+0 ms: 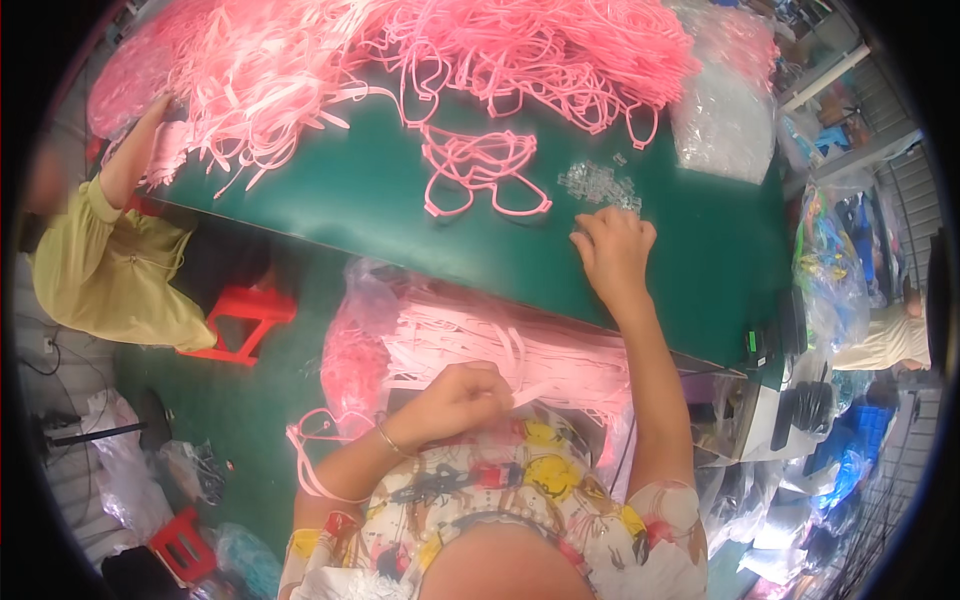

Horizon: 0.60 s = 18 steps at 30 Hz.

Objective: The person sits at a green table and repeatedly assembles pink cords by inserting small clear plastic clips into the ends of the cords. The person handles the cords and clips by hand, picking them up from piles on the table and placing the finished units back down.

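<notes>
right fingers first: they're bent down at the near edge of the clear clips [598, 184], and from here i can't tell whether one is pinched. those bits look tiny and slick, so a careless sweep could scatter them across the green table [690, 260]. the right hand [615, 245] is palm down, its forearm reaching well out. over to the left hand [466, 398]: fingers curled in beside a pink strap [538, 387], grip hidden from me, elbow bent, wrist near the body. a pink loop [293, 432] hangs at that forearm, maybe round it; a quick tug could snag it. farther out, pink glasses frames [487, 187] lie left of the clips, a big pink heap [560, 45] behind.
</notes>
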{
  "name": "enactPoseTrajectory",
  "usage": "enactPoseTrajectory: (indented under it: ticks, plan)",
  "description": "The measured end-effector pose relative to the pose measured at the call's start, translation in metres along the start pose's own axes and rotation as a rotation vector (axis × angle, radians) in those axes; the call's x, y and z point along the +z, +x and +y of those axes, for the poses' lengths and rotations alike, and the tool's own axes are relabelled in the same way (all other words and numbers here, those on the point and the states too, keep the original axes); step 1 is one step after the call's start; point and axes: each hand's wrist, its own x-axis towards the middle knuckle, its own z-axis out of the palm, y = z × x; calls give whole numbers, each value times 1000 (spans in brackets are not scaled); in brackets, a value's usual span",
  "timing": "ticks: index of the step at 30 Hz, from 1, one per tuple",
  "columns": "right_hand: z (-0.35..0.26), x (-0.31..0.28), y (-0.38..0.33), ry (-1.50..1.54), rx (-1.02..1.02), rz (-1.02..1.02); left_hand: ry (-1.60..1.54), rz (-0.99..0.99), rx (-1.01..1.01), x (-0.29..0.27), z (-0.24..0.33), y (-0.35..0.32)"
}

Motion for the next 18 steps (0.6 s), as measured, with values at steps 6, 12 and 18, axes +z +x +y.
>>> enactPoseTrajectory:
  ticks: [6,12,18]
  plan:
    - [-10,-17,2,281,108,-103,12,29,10,-1,2,0]
    - [-64,-51,-47,1017,310,-347,-58,97,33,-1,3,2]
    - [-98,-51,-75,1022,93,-358,-70,129,51,-1,1,1]
